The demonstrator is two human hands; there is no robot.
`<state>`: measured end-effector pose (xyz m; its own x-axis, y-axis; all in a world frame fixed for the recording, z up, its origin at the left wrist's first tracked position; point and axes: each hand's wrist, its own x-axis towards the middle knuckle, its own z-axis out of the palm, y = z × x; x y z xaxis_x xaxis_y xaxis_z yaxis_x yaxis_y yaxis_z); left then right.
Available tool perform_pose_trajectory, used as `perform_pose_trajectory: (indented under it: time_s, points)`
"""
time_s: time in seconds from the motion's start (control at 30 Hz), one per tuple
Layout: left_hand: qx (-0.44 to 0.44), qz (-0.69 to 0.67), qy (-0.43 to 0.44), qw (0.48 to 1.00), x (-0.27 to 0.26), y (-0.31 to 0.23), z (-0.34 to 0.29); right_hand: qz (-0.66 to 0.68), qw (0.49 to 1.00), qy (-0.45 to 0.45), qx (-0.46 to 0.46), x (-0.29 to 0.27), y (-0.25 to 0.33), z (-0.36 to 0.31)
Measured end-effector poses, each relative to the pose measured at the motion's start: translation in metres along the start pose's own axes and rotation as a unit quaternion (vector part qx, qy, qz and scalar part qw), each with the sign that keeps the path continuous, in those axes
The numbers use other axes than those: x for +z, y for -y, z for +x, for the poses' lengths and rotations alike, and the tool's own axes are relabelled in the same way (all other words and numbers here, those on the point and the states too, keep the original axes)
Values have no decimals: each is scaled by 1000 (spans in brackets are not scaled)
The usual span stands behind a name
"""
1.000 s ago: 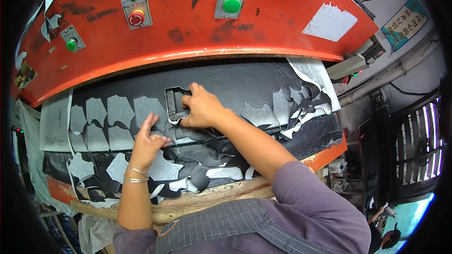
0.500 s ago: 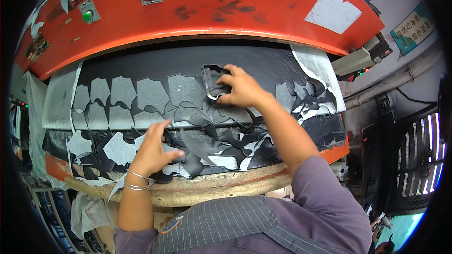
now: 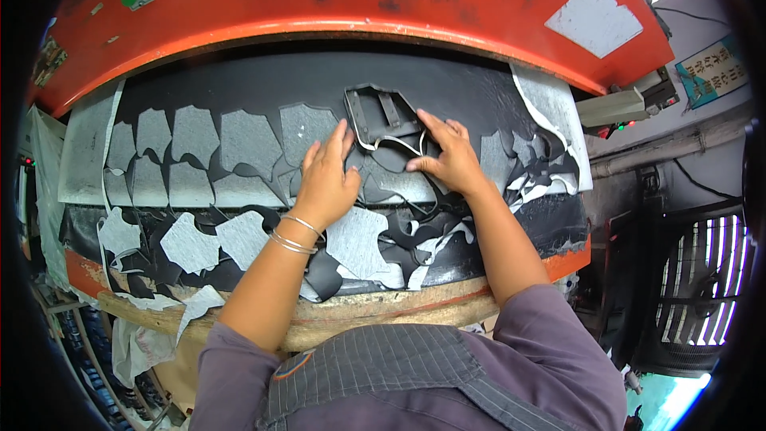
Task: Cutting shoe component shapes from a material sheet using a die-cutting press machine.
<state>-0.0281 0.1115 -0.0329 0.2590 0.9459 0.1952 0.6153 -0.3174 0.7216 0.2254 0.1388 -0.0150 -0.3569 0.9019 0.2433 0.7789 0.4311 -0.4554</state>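
Note:
A metal cutting die (image 3: 388,109) with crossbars lies on the black sheet material (image 3: 263,80), right of a row of cut-out shapes. My left hand (image 3: 325,179) is open, its straightened fingers reaching the die's left edge. On the die's other side, my right hand (image 3: 453,158) has its fingers spread, with the index fingertip against the right edge and the thumb apart near the lower corner. Below my hands lie light grey cut pieces (image 3: 357,243) and curled black scraps (image 3: 323,275).
An orange machine beam (image 3: 351,20) with green and red buttons spans the far side. A worn wooden edge (image 3: 335,323) borders the near side. More black and white scraps (image 3: 550,168) are heaped at the right, by a rolled white edge. A dark slatted fan (image 3: 702,283) stands far right.
My left hand has moved up and right to the die, and a light grey piece now lies below it. My right hand has loosened its grip; the die has shifted right and lies flat.

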Motion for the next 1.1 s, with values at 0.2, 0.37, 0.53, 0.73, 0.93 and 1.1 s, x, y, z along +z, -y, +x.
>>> perform_pose_trajectory:
  time_s: [0.2, 0.37, 0.53, 0.73, 0.93, 1.1]
  points:
    - [0, 9, -14, 1000, 5, 2, 10, -17, 999, -29, -11, 1, 1, 7]
    - [23, 27, -19, 999, 5, -6, -1, -12, 1000, -8, 8, 2, 0, -6]
    - [41, 33, -16, 998, -3, -9, -2, 9, 1000, -6, 18, -1, -3, -9]
    - [52, 17, -55, 997, -3, -1, -3, 54, 998, -12, -29, -22, -3, 20]
    - [9, -66, -117, 991, 0, -9, 4, -147, 884, 54, -440, 0, 44, 130]
    - [-69, -144, -130, 979, -7, -9, -4, -218, 855, 287, -372, -1, 53, 161]
